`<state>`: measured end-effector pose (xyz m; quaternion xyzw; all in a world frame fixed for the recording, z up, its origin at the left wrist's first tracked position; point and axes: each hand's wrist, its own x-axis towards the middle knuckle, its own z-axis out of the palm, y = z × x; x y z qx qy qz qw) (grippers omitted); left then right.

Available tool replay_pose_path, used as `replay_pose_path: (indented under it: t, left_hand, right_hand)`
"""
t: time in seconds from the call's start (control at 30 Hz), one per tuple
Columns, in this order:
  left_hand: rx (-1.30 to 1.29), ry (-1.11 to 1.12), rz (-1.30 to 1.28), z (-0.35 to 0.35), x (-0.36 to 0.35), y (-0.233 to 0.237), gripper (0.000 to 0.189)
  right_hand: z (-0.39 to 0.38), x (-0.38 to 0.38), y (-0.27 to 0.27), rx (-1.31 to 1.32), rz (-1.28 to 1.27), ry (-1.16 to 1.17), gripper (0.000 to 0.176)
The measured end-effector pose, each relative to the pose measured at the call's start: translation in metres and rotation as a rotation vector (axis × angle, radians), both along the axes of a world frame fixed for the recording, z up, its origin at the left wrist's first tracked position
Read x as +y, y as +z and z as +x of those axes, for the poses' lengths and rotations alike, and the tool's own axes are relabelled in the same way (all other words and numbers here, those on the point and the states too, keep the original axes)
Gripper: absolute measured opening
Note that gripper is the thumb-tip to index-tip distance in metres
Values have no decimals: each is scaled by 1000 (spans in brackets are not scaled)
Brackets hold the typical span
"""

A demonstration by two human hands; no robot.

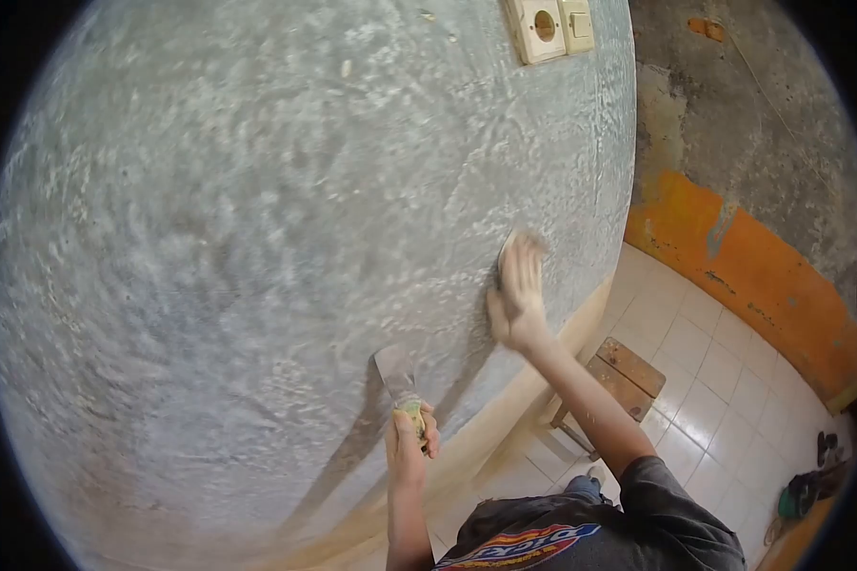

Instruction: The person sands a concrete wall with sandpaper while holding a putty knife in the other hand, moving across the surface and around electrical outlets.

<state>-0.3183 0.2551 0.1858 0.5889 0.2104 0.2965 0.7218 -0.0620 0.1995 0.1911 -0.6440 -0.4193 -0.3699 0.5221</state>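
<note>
My left hand (409, 438) is closed round the yellow-green handle of a putty knife (394, 369). The blade points up, close to the grey, patchy wall (257, 238), and its shadow falls down and to the left. Higher and to the right, my right hand (520, 295) lies flat against the wall with fingers stretched upward, blurred by motion. A pale, thin edge of a flat piece (508, 244) shows beside the fingertips; most of it is hidden under the hand, and I cannot tell its kind.
A socket and switch plate (548, 29) is set in the wall above. To the right, a small wooden stool (627, 373) stands on white floor tiles (705, 409). Beyond is a bare wall with an orange band (733, 266). Dark items (800, 495) lie at the lower right.
</note>
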Motion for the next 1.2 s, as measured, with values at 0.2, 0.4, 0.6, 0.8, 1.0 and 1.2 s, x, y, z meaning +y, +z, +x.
replay_pose_path:
  t: [0.2, 0.4, 0.6, 0.8, 1.0, 1.2]
  left_hand:
    - [-35, 115, -52, 83, -38, -3, 53]
    - [-31, 148, -93, 136, -70, -15, 51]
    - [46, 122, 12, 186, -77, -5, 49]
    - [-5, 30, 4, 227, -73, -12, 47]
    - [-30, -80, -45, 258, -72, -12, 40]
    - [-62, -135, -8, 297, -81, -13, 31]
  right_hand:
    - [27, -41, 83, -442, -463, 20, 55]
    - [129, -77, 1, -326, -452, -9, 57]
    - [174, -53, 65, -87, -74, -43, 62]
    - [198, -74, -27, -241, -364, 164, 70]
    - [277, -76, 36, 13, 46, -85, 72]
    - [281, -93, 10, -345, -271, 46, 67]
